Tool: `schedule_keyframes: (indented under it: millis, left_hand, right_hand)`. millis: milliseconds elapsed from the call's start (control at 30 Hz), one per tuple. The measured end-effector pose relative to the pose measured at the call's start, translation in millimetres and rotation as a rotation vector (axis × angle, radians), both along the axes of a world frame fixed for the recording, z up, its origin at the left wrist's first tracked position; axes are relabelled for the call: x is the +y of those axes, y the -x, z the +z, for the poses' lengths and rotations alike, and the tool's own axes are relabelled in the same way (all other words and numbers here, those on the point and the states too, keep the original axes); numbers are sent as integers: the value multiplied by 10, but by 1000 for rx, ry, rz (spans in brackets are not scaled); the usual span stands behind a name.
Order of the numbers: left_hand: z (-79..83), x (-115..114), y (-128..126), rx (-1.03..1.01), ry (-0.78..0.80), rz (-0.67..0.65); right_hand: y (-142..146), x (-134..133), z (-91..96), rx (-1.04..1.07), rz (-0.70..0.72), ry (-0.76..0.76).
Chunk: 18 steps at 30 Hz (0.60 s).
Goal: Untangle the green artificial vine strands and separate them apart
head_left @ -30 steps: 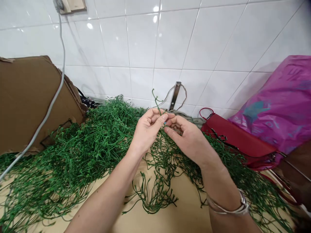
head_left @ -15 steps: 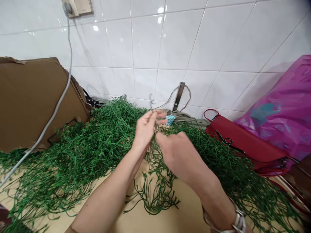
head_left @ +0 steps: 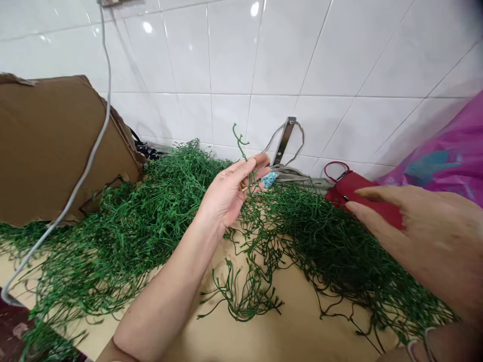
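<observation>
Green plastic vine strands (head_left: 313, 241) are heaped along the tan counter (head_left: 302, 332), tangled enough to be snagged if tugged; the fingers of the left hand (head_left: 224, 193) are half-curled, any grip unclear, and those of the right hand (head_left: 426, 226) are held open over a red leather bag (head_left: 358, 193).

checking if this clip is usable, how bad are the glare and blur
head view: glare spots shine on the white wall tiles, the right hand looks soft at the frame edge, the artificial green vines stay fairly sharp, and wide-angle distortion tilts the tile lines

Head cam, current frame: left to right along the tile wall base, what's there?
Brown cardboard sheet → green vine strands → metal wall bracket → red bag → magenta plastic bag
</observation>
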<state>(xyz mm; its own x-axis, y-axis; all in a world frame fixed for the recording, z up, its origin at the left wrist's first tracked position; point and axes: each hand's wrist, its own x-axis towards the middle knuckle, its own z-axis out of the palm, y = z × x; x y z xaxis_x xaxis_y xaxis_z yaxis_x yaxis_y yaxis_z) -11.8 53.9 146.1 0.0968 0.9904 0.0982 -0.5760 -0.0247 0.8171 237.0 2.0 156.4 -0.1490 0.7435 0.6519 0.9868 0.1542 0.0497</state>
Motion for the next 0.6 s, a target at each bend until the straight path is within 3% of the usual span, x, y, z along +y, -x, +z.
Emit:
schedule_keyframes:
  millis: [167, 267, 433, 600]
  left_hand:
    - [12, -129, -72, 43, -61, -52]
    - [23, -156, -80, 97, -65, -26]
    - [13, -106, -55, 151, -98, -13]
    - [-23, -58, -38, 169, -135, -4]
  right_hand:
    - [712, 15, 62, 308, 435, 176]
    - [988, 111, -18, 502, 585, 259]
    - [984, 259, -88, 810, 642, 363]
    - [953, 316, -93, 1282, 729, 546]
